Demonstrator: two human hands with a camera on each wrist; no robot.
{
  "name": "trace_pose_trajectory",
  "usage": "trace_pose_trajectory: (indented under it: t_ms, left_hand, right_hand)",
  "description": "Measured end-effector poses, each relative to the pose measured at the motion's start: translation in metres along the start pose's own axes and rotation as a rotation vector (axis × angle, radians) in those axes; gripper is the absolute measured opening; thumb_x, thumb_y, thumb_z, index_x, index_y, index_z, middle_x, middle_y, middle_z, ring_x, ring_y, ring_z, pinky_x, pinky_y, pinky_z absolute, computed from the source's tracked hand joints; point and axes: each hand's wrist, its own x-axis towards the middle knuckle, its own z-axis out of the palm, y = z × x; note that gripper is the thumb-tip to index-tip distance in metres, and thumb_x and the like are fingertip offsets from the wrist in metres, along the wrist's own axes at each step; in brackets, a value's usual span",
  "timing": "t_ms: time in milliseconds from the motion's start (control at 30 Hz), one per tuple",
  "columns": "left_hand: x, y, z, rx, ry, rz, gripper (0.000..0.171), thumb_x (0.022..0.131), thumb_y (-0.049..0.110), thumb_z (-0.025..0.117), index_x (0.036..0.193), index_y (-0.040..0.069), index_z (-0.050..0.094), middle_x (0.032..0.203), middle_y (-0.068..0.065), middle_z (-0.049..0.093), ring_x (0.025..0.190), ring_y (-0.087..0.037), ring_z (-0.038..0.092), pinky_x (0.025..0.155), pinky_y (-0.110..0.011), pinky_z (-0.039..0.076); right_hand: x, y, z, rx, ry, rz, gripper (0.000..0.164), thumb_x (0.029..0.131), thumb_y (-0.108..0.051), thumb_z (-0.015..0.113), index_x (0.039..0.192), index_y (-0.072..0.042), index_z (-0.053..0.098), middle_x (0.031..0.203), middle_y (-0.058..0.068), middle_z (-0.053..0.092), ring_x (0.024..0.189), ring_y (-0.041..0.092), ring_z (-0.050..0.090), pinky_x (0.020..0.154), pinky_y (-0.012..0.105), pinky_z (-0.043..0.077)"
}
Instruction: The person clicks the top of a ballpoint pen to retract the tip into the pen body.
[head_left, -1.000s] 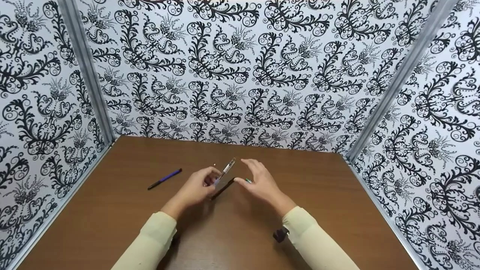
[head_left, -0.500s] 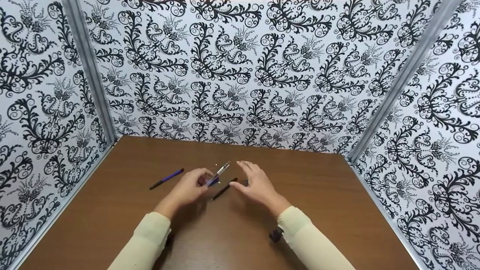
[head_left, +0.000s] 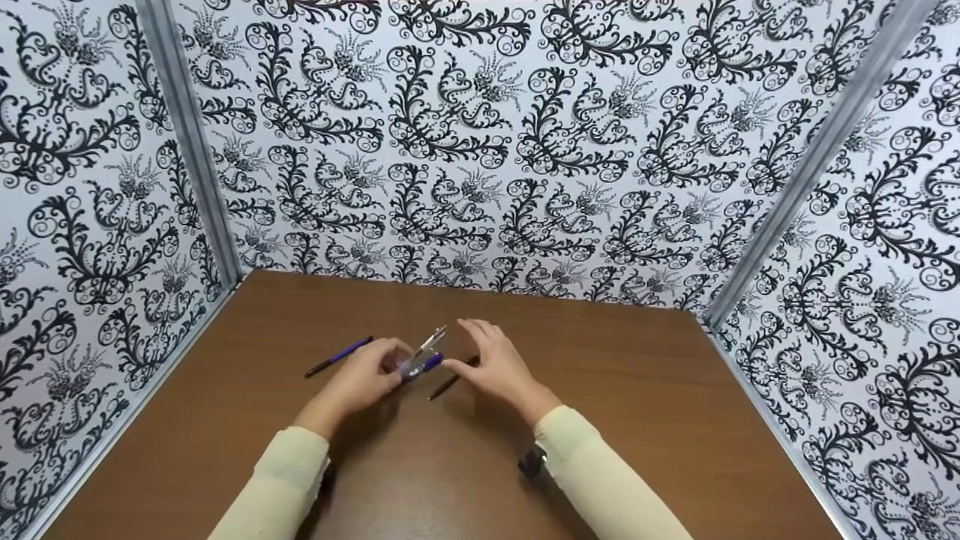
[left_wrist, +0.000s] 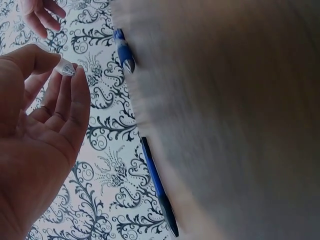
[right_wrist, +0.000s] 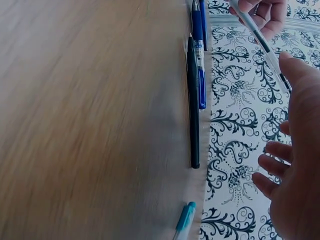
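Observation:
My left hand (head_left: 366,375) pinches a clear pen (right_wrist: 263,44) between thumb and fingertips, tilted with its far end up and to the right. Just beyond it on the table lies a blue pen with a clear middle (left_wrist: 124,51). To the right, my right hand (head_left: 495,367) is held with thumb and fingers spread, and nothing is in its grasp. A black pen (right_wrist: 193,105) lies under the right thumb in the head view. A teal-capped pen (right_wrist: 185,219) shows in the right wrist view; the right hand hides it from the head camera.
Left of the left hand, a blue pen with a black grip (head_left: 326,361) lies on the brown wooden table (head_left: 420,480). White walls with black scrollwork (head_left: 480,150) enclose the table at the back and sides, with grey metal posts (head_left: 191,150) in the corners.
Both hands have shifted left, the left one still holding the clear pen. The blue pen with the clear middle now shows more, and the teal-capped pen has gone behind the right hand.

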Motion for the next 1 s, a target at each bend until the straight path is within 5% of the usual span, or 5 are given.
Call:
trace_pose_trajectory:
  t_ms: [633, 1000]
  left_hand:
    - [-0.011, -0.023, -0.019, 0.094, 0.036, -0.045, 0.030, 0.094, -0.007, 0.073, 0.120, 0.009, 0.076, 0.105, -0.005, 0.071, 0.097, -0.024, 0.068, 0.090, -0.051, 0.058]
    - [-0.009, -0.029, -0.035, 0.165, 0.023, -0.067, 0.029, 0.095, -0.007, 0.072, 0.122, 0.001, 0.079, 0.106, -0.010, 0.072, 0.097, -0.029, 0.070, 0.090, -0.052, 0.060]
  right_hand:
    - [0.023, -0.018, 0.019, 0.053, -0.010, -0.024, 0.082, 0.098, -0.056, 0.080, 0.161, -0.012, 0.055, 0.159, 0.013, 0.056, 0.151, 0.032, 0.049, 0.128, 0.047, 0.037]
    - [0.026, -0.023, 0.021, 0.044, -0.021, -0.031, 0.083, 0.098, -0.058, 0.079, 0.161, -0.011, 0.054, 0.161, 0.014, 0.055, 0.152, 0.033, 0.048, 0.128, 0.049, 0.037]
